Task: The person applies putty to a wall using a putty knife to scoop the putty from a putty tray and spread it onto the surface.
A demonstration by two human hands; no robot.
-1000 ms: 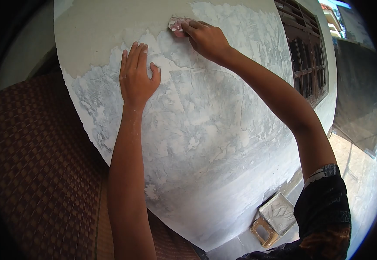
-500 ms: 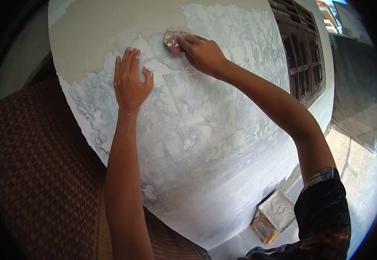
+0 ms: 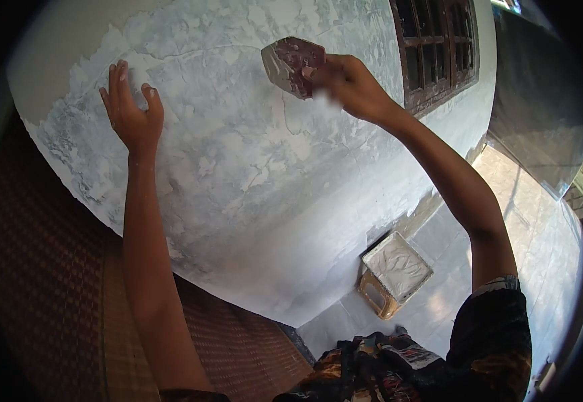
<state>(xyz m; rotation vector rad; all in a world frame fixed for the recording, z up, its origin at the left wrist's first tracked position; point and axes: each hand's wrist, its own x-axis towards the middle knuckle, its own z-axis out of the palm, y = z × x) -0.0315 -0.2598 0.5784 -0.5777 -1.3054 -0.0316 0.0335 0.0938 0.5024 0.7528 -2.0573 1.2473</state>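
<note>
My right hand (image 3: 353,88) grips a flat reddish-brown putty spreader (image 3: 296,65) by its right edge. Pale grey putty coats the left part of that plate, which faces me in front of the wall. Further left, my left hand (image 3: 136,112) lies against the wall with fingers spread, holding nothing. Whitish specks dot its fingertips. Around both hands the wall (image 3: 238,134) carries a patchy grey-and-white coat, and a smoother beige area borders it at the upper left.
Below on the tiled floor (image 3: 439,248), a tray of white putty (image 3: 398,266) sits on a small stool (image 3: 376,295). A brown-framed window (image 3: 432,50) opens in the wall at upper right. Woven matting (image 3: 43,281) stretches along the lower left.
The view has swung to the right and down. My right hand has drawn the spreader rightward and turned its putty-smeared face toward me. My left hand stays at the wall, fingers spread.
</note>
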